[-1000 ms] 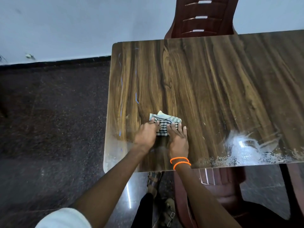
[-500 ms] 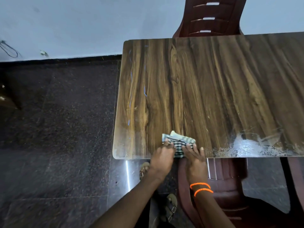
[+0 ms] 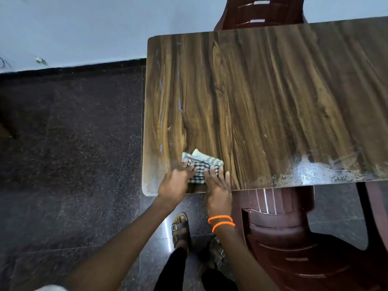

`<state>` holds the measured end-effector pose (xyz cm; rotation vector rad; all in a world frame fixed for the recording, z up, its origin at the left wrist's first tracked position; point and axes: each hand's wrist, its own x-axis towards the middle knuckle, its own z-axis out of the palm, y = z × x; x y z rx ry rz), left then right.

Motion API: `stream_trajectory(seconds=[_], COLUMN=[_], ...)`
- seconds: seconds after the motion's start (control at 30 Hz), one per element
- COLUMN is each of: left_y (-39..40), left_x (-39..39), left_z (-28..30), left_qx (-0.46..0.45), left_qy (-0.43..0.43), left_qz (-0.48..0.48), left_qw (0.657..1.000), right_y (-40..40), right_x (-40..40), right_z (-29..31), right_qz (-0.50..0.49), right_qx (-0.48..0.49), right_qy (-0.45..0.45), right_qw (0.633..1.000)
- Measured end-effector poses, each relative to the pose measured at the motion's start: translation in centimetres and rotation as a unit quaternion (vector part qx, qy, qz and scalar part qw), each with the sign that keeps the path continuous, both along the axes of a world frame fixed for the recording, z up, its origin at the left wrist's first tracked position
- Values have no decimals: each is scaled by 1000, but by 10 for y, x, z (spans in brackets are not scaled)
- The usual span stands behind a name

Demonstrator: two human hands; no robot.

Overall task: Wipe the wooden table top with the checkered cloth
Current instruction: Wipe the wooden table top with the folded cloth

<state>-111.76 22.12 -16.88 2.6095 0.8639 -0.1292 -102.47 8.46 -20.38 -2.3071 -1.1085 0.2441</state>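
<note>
**Both hands flat on the cloth at the near table edge**

Here your left hand [image 3: 175, 182] and your right hand [image 3: 218, 186] lie side by side on the checkered cloth [image 3: 199, 168], fingers fairly straight and pressing down on it rather than curling round it. The left fingers cover the cloth's left part, the right fingers its right part, and a strip of the check pattern shows between the two hands. The cloth is bunched and folded, with a pale corner sticking up at its far side. It sits on the wooden table top [image 3: 262, 97], close to the near edge and not far from the near left corner.

On your right wrist you wear two orange bands [image 3: 221, 221]. Your forearms reach in from below, and a bit of white sleeve [image 3: 49, 287] shows at the bottom left.

To the right of the cloth, along the near edge of the table, a whitish, patchy smear [image 3: 315, 172] catches the light. Thin blue marks [image 3: 160, 89] run down the table's left part.

Under the near edge a dark red plastic chair [image 3: 279, 227] stands just right of your arms, and another chair [image 3: 260, 13] of the same colour stands at the far side. Below the table edge you can see your feet in buckled sandals [image 3: 180, 229] on the dark speckled floor [image 3: 69, 154], which meets a pale wall [image 3: 84, 24] beyond.
</note>
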Motion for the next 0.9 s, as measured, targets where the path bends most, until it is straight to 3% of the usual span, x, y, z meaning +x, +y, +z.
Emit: stream_trajectory(seconds=[0.17, 0.37, 0.5, 0.73, 0.9], left_y=[-44, -89, -70, 0, -2], left_x=[-25, 36, 45, -30, -86], left_z=[1, 10, 18, 5, 9], left_qx=[-26, -29, 4, -14, -1], left_qy=[-33, 7, -15, -43, -82], left_qz=[-15, -49, -48, 50, 75], left_qw=[999, 998, 999, 998, 994], right_y=[-45, -83, -62, 26, 24], right_x=[-16, 32, 46, -18, -69], right_z=[-2, -8, -12, 1, 6], right_qz=[26, -76, -98, 7, 63], right_qx=[-11, -1, 11, -16, -38], right_qy=[-14, -7, -11, 4, -4], right_qw=[999, 997, 995, 1000, 997])
